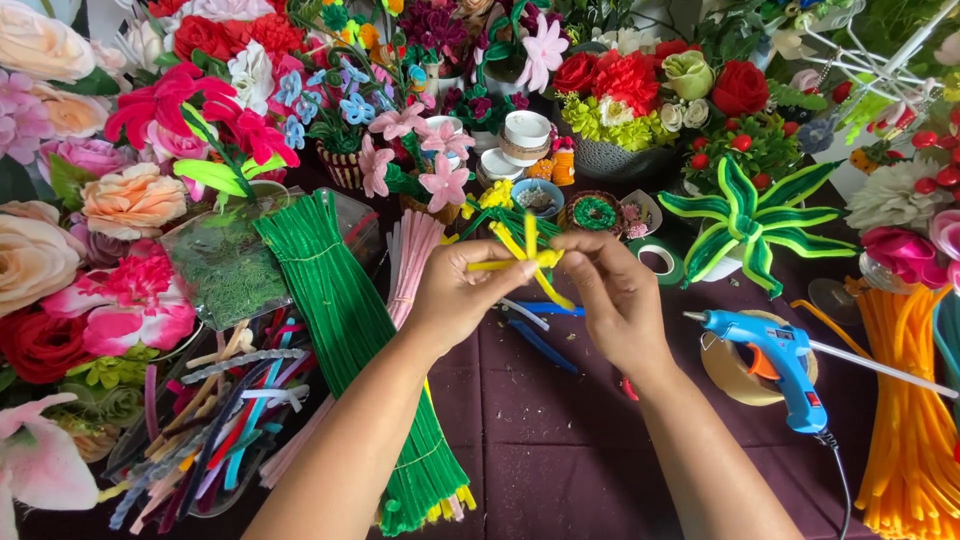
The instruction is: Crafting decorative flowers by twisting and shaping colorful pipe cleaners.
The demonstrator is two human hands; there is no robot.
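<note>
Both hands, left hand [458,296] and right hand [612,297], pinched yellow pipe cleaners [528,258] above the table [560,440]; blue glue gun [775,360] lay right, green pipe-cleaner bundle [345,310] left.

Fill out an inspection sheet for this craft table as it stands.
Surface: dark purple cloth, crowded at the edges.
Job's things: yellow pipe-cleaner flower, held between both hands.
Clutter: green pipe-cleaner bundle, orange bundle, mixed stems in a clear tub, tape roll.
Hands: left hand and right hand pinch the flower.
Cables: glue gun cord trails off the lower edge.
Surroundings: artificial flower arrangements all round.
</note>
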